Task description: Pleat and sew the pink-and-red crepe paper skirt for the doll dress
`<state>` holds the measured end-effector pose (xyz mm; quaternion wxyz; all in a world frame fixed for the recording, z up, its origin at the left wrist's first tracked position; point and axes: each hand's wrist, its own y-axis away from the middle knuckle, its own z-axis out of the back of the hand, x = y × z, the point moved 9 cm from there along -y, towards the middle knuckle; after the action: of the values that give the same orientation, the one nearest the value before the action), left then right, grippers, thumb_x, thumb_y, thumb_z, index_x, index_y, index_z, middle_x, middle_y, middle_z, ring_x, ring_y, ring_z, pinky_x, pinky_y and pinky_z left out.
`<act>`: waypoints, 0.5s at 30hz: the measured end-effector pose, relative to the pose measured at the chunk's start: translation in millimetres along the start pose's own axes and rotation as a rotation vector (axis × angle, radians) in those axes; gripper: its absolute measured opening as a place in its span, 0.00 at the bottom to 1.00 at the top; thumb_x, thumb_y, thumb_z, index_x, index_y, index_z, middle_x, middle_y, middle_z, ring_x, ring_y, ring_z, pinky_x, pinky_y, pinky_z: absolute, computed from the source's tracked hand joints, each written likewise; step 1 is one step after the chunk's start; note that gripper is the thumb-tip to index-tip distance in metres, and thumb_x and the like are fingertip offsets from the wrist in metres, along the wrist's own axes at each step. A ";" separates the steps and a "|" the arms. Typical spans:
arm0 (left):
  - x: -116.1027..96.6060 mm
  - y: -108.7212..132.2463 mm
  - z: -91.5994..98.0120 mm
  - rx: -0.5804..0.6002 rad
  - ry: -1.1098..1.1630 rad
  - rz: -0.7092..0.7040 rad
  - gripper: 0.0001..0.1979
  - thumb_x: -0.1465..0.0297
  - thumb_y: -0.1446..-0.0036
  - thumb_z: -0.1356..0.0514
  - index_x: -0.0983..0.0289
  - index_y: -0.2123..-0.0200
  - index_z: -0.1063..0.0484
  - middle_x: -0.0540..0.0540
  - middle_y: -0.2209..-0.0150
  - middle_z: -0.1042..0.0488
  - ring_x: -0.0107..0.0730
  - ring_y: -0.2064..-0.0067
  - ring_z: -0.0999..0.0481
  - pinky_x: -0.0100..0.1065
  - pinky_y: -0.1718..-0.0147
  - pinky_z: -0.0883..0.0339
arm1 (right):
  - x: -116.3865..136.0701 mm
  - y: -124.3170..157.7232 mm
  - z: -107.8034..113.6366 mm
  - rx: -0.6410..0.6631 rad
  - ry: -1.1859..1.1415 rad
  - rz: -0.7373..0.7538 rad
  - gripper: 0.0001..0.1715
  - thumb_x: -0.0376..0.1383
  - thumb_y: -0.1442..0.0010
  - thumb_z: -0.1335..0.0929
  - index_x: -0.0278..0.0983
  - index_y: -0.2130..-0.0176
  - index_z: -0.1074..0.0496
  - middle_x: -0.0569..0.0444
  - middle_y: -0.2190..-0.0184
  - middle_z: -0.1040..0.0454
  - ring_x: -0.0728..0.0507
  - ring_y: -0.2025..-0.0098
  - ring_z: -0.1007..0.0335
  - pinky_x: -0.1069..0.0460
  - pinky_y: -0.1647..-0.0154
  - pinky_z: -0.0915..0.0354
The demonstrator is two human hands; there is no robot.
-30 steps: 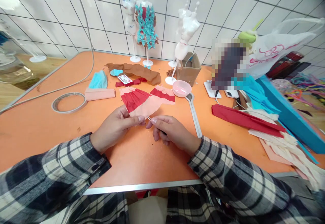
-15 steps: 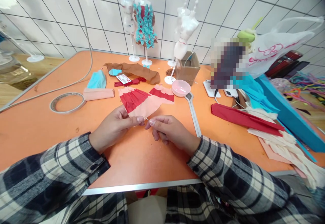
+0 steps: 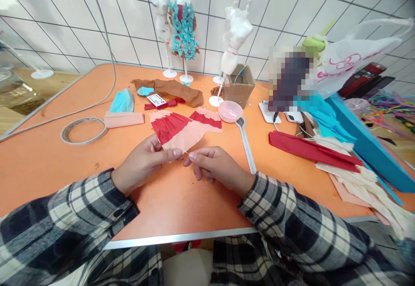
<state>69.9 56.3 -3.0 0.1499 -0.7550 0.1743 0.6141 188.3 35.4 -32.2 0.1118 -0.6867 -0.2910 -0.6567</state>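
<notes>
Between the thumb and fingers of my left hand is a piece of pink and red crepe paper, gathered in pleats on its red part. My right hand is closed in a pinch on a thin, pale, stick-like piece at the paper's lower edge. Its kind is too small to make out. Both hands are close together above the table, fingertips almost meeting. Just beyond them lies another red and pink crepe paper piece, partly behind the held one. A pink bowl stands near it.
Grey scissors or tongs-like handles lie right of my hands. A tape roll is at left. Small white mannequins stand at the back, one in turquoise bows. Folded red crepe paper lies right. A cable crosses the left side.
The view has shifted slightly. Both hands keep almost the same pose, with the crepe paper and the thin piece still held.
</notes>
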 end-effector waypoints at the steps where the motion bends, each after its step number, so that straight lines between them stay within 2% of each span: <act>1: 0.4 0.1 0.5 -0.003 0.001 0.003 0.09 0.70 0.47 0.28 0.65 0.63 0.22 0.54 0.67 0.20 0.35 0.64 0.24 0.34 0.60 0.29 | 0.1 0.1 0.0 -0.001 0.003 -0.005 0.21 0.49 0.34 0.33 0.34 0.61 0.22 0.61 0.80 0.31 0.54 0.83 0.46 0.57 0.83 0.45; 15: -3.0 -1.3 -1.6 -0.005 -0.014 0.010 0.10 0.67 0.48 0.28 0.66 0.66 0.21 0.55 0.69 0.21 0.35 0.65 0.26 0.35 0.62 0.30 | -2.6 -0.5 1.7 -0.010 0.008 -0.011 0.22 0.50 0.34 0.33 0.35 0.60 0.22 0.60 0.79 0.30 0.55 0.83 0.47 0.58 0.82 0.43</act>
<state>71.4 57.0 0.3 0.1460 -0.7503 0.1754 0.6205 189.5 36.0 -35.0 0.1061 -0.6829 -0.2909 -0.6616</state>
